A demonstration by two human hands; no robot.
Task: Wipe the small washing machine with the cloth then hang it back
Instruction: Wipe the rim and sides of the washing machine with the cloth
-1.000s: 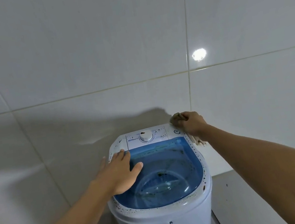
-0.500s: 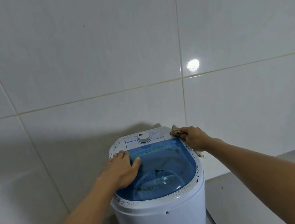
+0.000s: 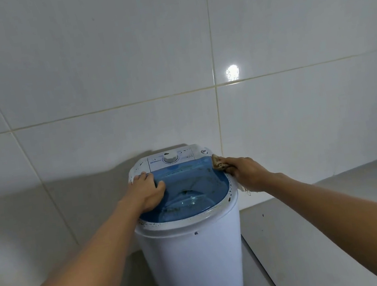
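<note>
- While your left hand (image 3: pixel 146 191) lies flat on the left side of the blue lid (image 3: pixel 190 187), fingers spread and holding nothing, your thumb reaches right across the lid's tinted surface.
- Your fingertips on that side touch the white rim near the far-left corner of the small washing machine (image 3: pixel 192 249).
- Your right hand (image 3: pixel 247 173) is closed around the cloth (image 3: pixel 218 162), pressing it against the far-right edge of the rim, just where the blue lid meets the white control panel (image 3: pixel 172 158).
- A crumpled beige wad of cloth shows past your fingers on the far side; a frayed pale corner hangs below your palm, over the machine's right flank.
- The machine stands upright on a grey floor (image 3: pixel 310 234), its back close to the white tiled wall (image 3: pixel 95 71).
- A white dial (image 3: pixel 170 157) sits at the centre of the control panel, on the far side of the top.
- Lid is shut; dark specks and grime dot the rim along the near and right edges, and some dirt shows through the blue plastic.
- One small dark spot marks the white body just below the near rim.
- A bright reflection (image 3: pixel 232 72) glints on the wall, up and right of the machine.
- A small dark object at the right edge of view, near your right forearm, is too cut off to tell.
</note>
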